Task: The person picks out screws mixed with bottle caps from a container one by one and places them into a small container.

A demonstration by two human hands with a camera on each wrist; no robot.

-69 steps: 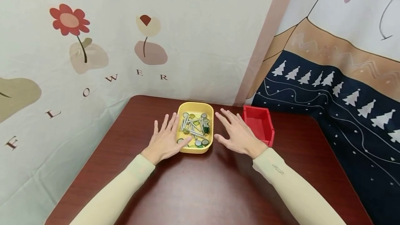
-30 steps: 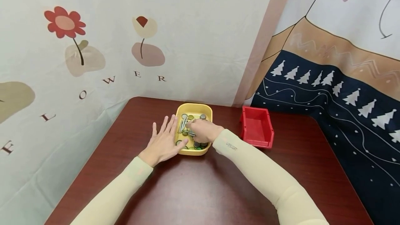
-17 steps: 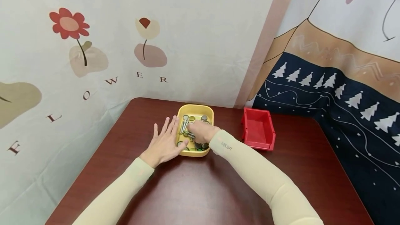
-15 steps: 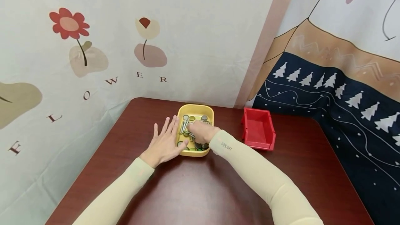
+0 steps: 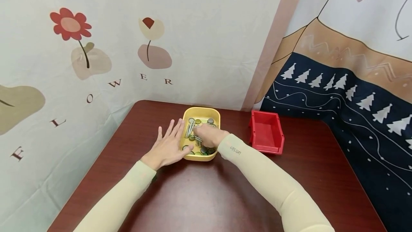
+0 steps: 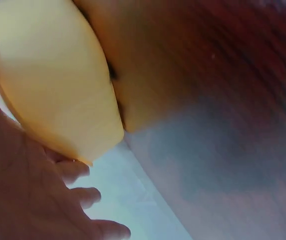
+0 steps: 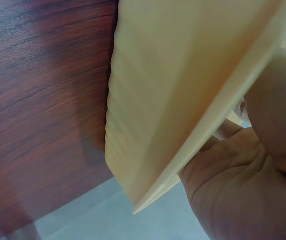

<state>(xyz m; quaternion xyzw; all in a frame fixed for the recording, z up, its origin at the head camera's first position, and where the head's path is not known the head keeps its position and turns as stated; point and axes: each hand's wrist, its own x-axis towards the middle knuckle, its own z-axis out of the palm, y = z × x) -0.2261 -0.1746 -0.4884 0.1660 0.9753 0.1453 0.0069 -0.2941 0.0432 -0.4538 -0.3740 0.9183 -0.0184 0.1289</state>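
Note:
Long silver nails or bolts and round bottle caps lie mixed in a yellow bin at the table's far middle. My left hand rests against the bin's left side, fingers spread and straight, its thumb over the near left rim. In the left wrist view its fingers line the bin's outer wall. Over the right rim, my right hand reaches down into the bin with bent fingers among the metal pieces. Its fingertips are hidden in the head view and behind the wall in the right wrist view, so what they pinch cannot be seen.
A red open-front bin stands on the dark wood table, right of the yellow one. Behind the table hangs a printed cloth with flowers and letters. A dark blue cloth with white trees hangs at the right.
From beside the yellow bin's right side, my right hand has moved left and down into it, bending its fingers. For the last second it has barely shifted. The left hand keeps its place.

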